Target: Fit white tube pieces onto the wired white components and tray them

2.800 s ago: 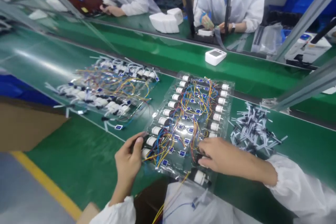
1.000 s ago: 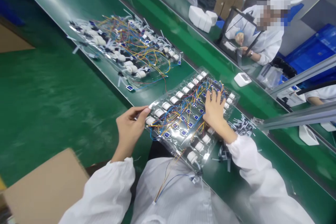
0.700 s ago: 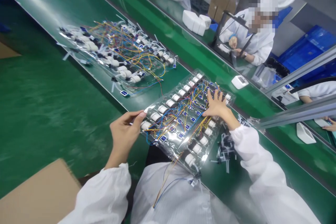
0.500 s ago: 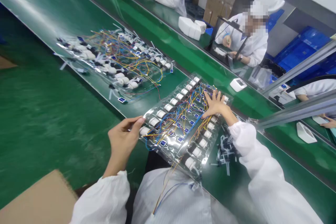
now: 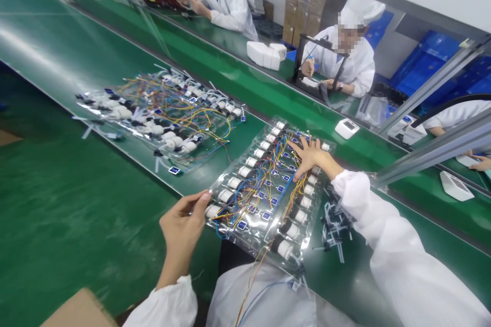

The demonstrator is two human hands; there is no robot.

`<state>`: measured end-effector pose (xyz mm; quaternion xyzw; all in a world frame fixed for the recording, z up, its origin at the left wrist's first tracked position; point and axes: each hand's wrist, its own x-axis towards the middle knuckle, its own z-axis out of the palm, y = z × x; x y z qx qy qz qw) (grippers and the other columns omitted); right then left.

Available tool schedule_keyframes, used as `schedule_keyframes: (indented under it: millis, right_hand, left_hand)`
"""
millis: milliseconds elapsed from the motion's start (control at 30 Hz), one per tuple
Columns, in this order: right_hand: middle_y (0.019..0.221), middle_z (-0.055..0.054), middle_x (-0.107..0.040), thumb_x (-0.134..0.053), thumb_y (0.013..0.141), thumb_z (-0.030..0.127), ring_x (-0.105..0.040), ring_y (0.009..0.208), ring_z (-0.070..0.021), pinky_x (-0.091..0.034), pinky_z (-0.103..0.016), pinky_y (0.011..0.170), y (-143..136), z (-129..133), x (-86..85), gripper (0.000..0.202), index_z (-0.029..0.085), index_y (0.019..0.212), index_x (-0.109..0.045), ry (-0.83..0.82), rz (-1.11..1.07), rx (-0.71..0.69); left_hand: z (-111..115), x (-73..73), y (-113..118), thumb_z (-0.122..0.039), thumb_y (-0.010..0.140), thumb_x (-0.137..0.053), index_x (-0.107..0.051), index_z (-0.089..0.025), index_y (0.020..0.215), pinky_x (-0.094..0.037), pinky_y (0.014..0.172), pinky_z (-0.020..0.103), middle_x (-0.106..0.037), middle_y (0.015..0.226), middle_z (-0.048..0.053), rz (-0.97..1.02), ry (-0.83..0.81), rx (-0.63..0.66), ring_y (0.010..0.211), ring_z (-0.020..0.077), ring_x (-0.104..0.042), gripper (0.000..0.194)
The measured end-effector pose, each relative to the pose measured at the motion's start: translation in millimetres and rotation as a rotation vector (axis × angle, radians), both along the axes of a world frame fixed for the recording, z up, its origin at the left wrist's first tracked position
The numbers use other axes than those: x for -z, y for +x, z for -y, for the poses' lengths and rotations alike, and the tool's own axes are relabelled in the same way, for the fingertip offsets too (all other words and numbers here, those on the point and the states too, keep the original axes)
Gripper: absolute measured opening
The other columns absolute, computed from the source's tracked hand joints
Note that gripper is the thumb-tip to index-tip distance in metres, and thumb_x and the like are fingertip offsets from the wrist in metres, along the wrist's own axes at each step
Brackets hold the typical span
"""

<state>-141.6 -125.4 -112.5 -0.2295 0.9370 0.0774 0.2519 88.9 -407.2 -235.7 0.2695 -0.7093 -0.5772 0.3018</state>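
A clear plastic blister tray (image 5: 255,239) lies before me on the green bench, its near end reaching over the bench edge. Rows of white-and-black cylindrical motors (image 5: 235,182) run along both long sides, with small blue-faced boards and coloured wires (image 5: 264,176) between them. At the tray's left corner, my left hand (image 5: 184,227) pinches the plastic edge between thumb and fingers. My right hand (image 5: 310,157) is spread flat over the wires and parts near the far right end, holding nothing visible. A few loose wires (image 5: 251,286) hang off the near edge by my coat.
A second loaded tray (image 5: 161,117) lies further left on the bench. Loose short tubes with black fittings (image 5: 335,227) are scattered right of my tray. Behind a clear partition, co-workers sit with white device housings (image 5: 264,55). A metal post (image 5: 433,150) slants at right; a cardboard box (image 5: 79,311) stands below left.
The view has shifted a little, so bench and trays appear lower and further left. Both hands keep nearly the same places on the tray.
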Motion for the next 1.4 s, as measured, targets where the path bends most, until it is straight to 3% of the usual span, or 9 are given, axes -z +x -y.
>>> schedule_keyframes:
  millis: [200, 267, 367, 467, 633, 833, 1067, 1200, 1400]
  right_hand:
    - [0.174, -0.024, -0.007, -0.102, 0.035, 0.057, -0.021, 0.15, -0.0664, -0.014, -0.074, 0.12, 1, -2, -1.1, 0.155, 0.033, 0.167, -0.026, -0.11, -0.048, -0.02]
    - [0.169, -0.025, -0.019, -0.101, 0.044, 0.052, -0.031, 0.148, -0.0605, -0.022, -0.069, 0.119, 9, -7, -0.5, 0.144, 0.032, 0.166, -0.028, -0.176, -0.098, -0.041]
    - [0.154, -0.021, -0.037, -0.095, 0.06, 0.045, -0.048, 0.138, -0.0442, -0.033, -0.058, 0.114, 23, -15, 4.2, 0.124, 0.031, 0.164, -0.028, -0.284, -0.161, -0.084]
    - [0.143, -0.017, -0.042, -0.089, 0.067, 0.036, -0.052, 0.131, -0.034, -0.04, -0.048, 0.109, 33, -19, 10.4, 0.111, 0.025, 0.16, -0.03, -0.362, -0.195, -0.105]
    - [0.142, -0.015, -0.043, -0.069, 0.074, 0.007, -0.06, 0.109, -0.0239, -0.047, -0.037, 0.097, 49, -15, 12.6, 0.095, 0.023, 0.159, -0.03, -0.412, -0.214, -0.143]
    - [0.14, -0.02, -0.05, -0.053, 0.076, -0.002, -0.063, 0.1, -0.0256, -0.05, -0.041, 0.093, 62, -11, 16.1, 0.083, 0.017, 0.156, -0.037, -0.415, -0.25, -0.152]
    - [0.135, -0.021, -0.051, -0.042, 0.08, -0.005, -0.063, 0.093, -0.0264, -0.051, -0.043, 0.091, 70, -7, 27.5, 0.069, 0.012, 0.148, -0.047, -0.531, -0.315, -0.045]
    - [0.129, -0.016, -0.051, -0.042, 0.077, -0.004, -0.06, 0.082, -0.0225, -0.052, -0.041, 0.087, 69, -13, 35.8, 0.075, 0.017, 0.148, -0.049, -0.678, -0.322, 0.027]
    - [0.119, -0.012, -0.055, -0.043, 0.074, 0.0, -0.058, 0.107, -0.0265, -0.05, -0.043, 0.101, 61, -20, 41.4, 0.077, 0.019, 0.148, -0.049, -1.025, -0.354, 0.155]
  left_hand:
    - [4, 3.2, 1, -0.057, 0.071, -0.082, -0.081, -0.016, 0.092, -0.055, 0.074, 0.034, -0.08, 0.088, 0.007, 0.015, 0.001, -0.004, 0.077, 0.0221, -0.072, 0.046]
    - [4, 3.1, 1, -0.057, 0.071, -0.082, -0.081, -0.015, 0.092, -0.055, 0.075, 0.034, -0.08, 0.09, 0.008, 0.012, 0.0, -0.006, 0.079, 0.0225, -0.072, 0.046]
    - [3, 2.5, 1, -0.056, 0.071, -0.082, -0.081, -0.015, 0.091, -0.054, 0.072, 0.033, -0.08, 0.088, 0.009, 0.002, 0.012, -0.005, 0.077, 0.0224, -0.071, 0.046]
    - [1, 1.7, 0, -0.055, 0.071, -0.081, -0.081, -0.014, 0.091, -0.055, 0.072, 0.033, -0.08, 0.086, 0.009, -0.005, 0.012, -0.018, 0.075, 0.0224, -0.071, 0.046]
    - [-4, -0.8, 0, -0.055, 0.075, -0.079, -0.08, -0.014, 0.093, -0.056, 0.074, 0.034, -0.08, 0.089, 0.009, -0.014, -0.018, -0.034, 0.079, 0.0233, -0.072, 0.045]
    - [-8, -1.6, 1, -0.054, 0.078, -0.077, -0.079, -0.013, 0.092, -0.057, 0.073, 0.034, -0.079, 0.088, 0.009, -0.023, -0.058, -0.041, 0.079, 0.0233, -0.072, 0.043]
    - [-6, -0.8, 2, -0.054, 0.079, -0.074, -0.078, -0.013, 0.091, -0.058, 0.073, 0.034, -0.079, 0.086, 0.009, -0.013, -0.084, -0.034, 0.078, 0.0234, -0.072, 0.043]
    - [-6, -2.2, 1, -0.052, 0.079, -0.074, -0.078, -0.013, 0.091, -0.059, 0.074, 0.034, -0.079, 0.087, 0.01, -0.001, -0.088, -0.033, 0.078, 0.023, -0.072, 0.042]
    - [-6, -2.3, 1, -0.053, 0.078, -0.074, -0.078, -0.014, 0.092, -0.059, 0.076, 0.036, -0.08, 0.087, 0.01, 0.012, -0.082, -0.028, 0.079, 0.0238, -0.073, 0.042]
